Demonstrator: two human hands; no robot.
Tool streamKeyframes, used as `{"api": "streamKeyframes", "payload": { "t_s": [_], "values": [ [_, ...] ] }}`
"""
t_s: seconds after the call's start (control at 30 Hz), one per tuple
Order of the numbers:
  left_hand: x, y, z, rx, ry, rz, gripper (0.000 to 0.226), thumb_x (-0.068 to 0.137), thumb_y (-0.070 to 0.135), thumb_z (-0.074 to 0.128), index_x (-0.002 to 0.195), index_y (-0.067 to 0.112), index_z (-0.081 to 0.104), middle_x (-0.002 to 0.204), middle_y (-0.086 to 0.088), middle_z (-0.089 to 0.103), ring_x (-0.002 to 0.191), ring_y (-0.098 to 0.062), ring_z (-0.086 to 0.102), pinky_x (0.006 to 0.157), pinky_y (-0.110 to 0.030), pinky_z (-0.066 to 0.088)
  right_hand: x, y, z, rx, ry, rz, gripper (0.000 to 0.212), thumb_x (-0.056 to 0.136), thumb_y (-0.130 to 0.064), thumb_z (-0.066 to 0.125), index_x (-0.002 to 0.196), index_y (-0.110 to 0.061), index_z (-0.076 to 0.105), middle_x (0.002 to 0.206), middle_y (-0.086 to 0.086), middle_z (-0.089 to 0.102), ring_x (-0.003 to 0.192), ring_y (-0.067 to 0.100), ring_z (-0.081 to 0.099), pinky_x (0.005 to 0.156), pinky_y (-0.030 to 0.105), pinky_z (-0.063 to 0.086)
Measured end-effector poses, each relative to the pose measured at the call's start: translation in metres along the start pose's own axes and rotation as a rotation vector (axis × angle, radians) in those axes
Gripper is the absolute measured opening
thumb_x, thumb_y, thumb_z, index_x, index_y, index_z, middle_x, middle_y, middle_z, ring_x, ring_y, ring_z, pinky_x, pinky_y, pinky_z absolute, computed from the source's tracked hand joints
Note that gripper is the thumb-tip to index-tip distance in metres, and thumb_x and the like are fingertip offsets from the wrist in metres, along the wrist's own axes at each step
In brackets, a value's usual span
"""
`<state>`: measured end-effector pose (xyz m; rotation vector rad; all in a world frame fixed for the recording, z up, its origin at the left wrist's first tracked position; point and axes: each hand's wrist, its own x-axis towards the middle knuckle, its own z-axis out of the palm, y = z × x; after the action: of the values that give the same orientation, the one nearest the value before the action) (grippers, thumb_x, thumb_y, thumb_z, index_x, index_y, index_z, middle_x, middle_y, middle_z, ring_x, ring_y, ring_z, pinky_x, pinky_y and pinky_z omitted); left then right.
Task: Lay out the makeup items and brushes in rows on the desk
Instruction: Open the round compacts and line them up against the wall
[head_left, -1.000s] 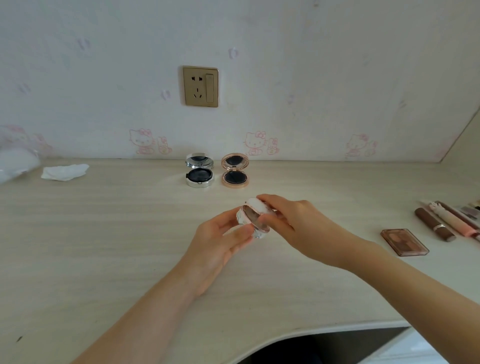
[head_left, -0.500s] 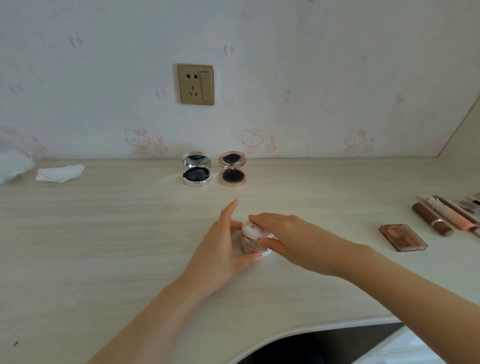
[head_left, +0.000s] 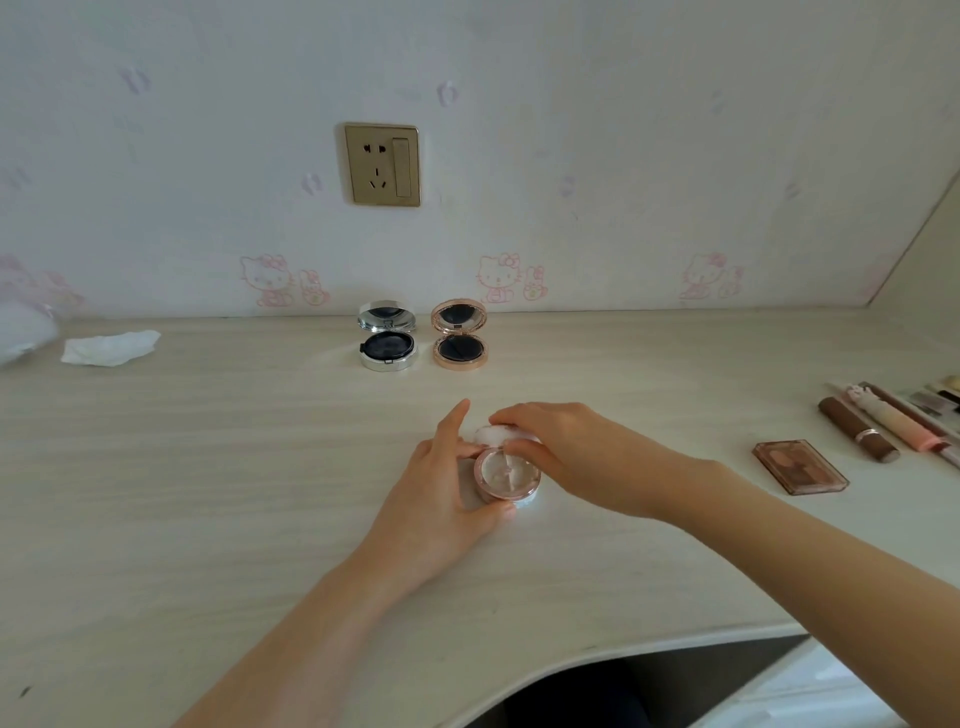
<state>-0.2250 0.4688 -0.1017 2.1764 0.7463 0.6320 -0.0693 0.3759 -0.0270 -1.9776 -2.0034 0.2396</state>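
Observation:
A small round pink powder jar (head_left: 506, 478) stands on the desk (head_left: 208, 467) in the middle, its top uncovered. My left hand (head_left: 441, 493) holds the jar from the left with thumb and fingers, the index finger sticking up. My right hand (head_left: 550, 441) pinches a white puff or lid (head_left: 493, 434) just behind the jar. At the back stand two open compacts side by side: a silver one (head_left: 387, 343) and a rose-gold one (head_left: 460, 341). A brown eyeshadow palette (head_left: 800, 466), a brown lipstick tube (head_left: 857, 428) and a pink tube (head_left: 893, 423) lie at the right.
A crumpled white tissue (head_left: 109, 348) lies at the back left, with something white and blurred (head_left: 21, 327) at the left edge. A wall socket (head_left: 383, 164) sits above the compacts. The desk's curved front edge (head_left: 675, 660) runs below my right forearm.
The jar went from being held above the desk to standing on it. My right hand has lifted the white top piece off and back, so the jar's inside shows.

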Motion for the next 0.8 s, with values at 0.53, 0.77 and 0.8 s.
{"api": "streamKeyframes", "payload": {
  "t_s": [0.53, 0.77, 0.8],
  "values": [
    [-0.001, 0.003, -0.001, 0.015, 0.019, -0.008, 0.105, 0.068, 0.044, 0.078, 0.148, 0.037, 0.011, 0.122, 0.025, 0.053, 0.125, 0.0, 0.035, 0.093, -0.016, 0.027, 0.021, 0.009, -0.007, 0.063, -0.047, 0.066, 0.036, 0.102, -0.031, 0.035, 0.131, -0.019, 0.054, 0.118, -0.002, 0.065, 0.104, 0.013, 0.056, 0.078, 0.017, 0.036],
    [-0.001, 0.004, -0.002, 0.016, 0.01, -0.016, 0.104, 0.068, 0.044, 0.079, 0.149, 0.034, 0.013, 0.121, 0.026, 0.053, 0.126, 0.0, 0.036, 0.093, -0.017, 0.027, 0.019, 0.014, -0.001, 0.162, -0.009, 0.091, 0.04, 0.101, -0.034, 0.039, 0.139, -0.024, 0.045, 0.13, -0.009, 0.057, 0.106, -0.001, 0.049, 0.082, 0.001, 0.033],
    [-0.001, 0.004, -0.002, 0.02, 0.01, -0.015, 0.104, 0.068, 0.045, 0.078, 0.149, 0.034, 0.013, 0.119, 0.027, 0.053, 0.126, -0.001, 0.036, 0.093, -0.017, 0.028, 0.016, 0.015, 0.002, 0.214, 0.02, 0.108, 0.041, 0.1, -0.036, 0.042, 0.14, -0.025, 0.043, 0.133, -0.01, 0.054, 0.113, 0.001, 0.05, 0.088, 0.005, 0.036]
  ]
}}
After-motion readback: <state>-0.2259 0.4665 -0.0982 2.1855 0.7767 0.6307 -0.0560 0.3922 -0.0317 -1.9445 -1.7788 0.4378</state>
